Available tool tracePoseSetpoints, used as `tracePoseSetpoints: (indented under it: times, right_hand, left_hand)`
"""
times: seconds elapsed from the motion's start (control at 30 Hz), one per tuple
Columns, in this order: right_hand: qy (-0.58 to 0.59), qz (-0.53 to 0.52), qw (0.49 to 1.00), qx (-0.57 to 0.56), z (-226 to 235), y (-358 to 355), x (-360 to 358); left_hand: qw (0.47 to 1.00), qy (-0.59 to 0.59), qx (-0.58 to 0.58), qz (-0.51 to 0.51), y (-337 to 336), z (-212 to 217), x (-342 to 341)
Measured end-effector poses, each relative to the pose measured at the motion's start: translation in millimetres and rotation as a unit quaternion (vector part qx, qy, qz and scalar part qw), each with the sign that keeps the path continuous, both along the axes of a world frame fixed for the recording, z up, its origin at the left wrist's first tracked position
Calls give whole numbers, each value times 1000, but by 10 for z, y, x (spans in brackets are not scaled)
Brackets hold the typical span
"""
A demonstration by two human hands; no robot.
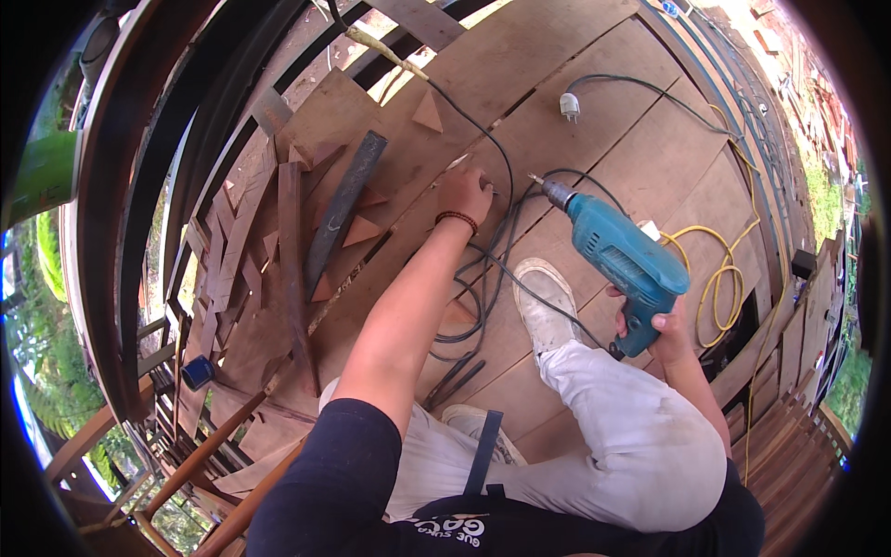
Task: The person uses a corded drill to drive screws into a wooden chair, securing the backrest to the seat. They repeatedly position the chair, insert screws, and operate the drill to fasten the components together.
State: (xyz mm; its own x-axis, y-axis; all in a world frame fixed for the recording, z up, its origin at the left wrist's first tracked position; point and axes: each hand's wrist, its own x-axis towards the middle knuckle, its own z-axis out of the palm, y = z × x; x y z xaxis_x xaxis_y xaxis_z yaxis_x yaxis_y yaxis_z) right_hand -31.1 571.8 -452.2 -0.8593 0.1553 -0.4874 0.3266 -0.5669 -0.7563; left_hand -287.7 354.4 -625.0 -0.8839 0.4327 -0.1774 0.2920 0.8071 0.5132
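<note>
My right hand [674, 332] grips the handle of a teal power drill [620, 243]. The drill is tilted, its chuck and bit pointing up and left toward my other hand. Stretched forward over the plank floor [520, 139], my left hand [466, 197] has its fingers curled closed, close to a gap between boards. Whatever may be in those fingers is too small or hidden to make out. A dark cable [509, 200] runs right beside that hand. My shoe [545, 292] rests on the boards below the drill.
Wood offcuts [292, 241] and a dark bar [345, 209] lie to the left, with triangular scraps [428, 112] around them. A white plug [569, 106] is at the far right of centre. A yellow cord [729, 269] coils beyond the drill. Dark railings [167, 186] curve along the left.
</note>
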Motion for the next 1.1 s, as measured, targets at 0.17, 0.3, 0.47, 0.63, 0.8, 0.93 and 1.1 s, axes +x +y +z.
tracePoseSetpoints:
  times: [0.17, 0.3, 0.47, 0.63, 0.8, 0.93, 1.1]
  right_hand:
    - [-45, -30, 999, 5, -6, -30, 250]
    - [-53, -24, 998, -3, 17, -99, 286]
    - [-33, 23, 999, 3, 28, -29, 170]
    - [-31, 118, 991, 53, 524, 5, -373]
    - [-53, 231, 967, 88, 1602, -46, -875]
    - [-64, 316, 947, -7, 2756, -362, -1168]
    - [-38, 401, 908, -114, 3681, -738, -1307]
  left_hand:
    - [997, 63, 1, -48, 21, -175, -7]
    - [993, 101, 24, -62, 18, -61, -18]
    - [947, -91, 250, 178, -378, 231, -110]
    - [843, -196, 404, 298, -1189, 953, -66]
    - [610, -306, 603, 412, -1632, 2313, 598]
    - [421, -309, 761, 384, -1862, 3375, 1129]
    - [328, -225, 790, 466, -2028, 4723, 1422]
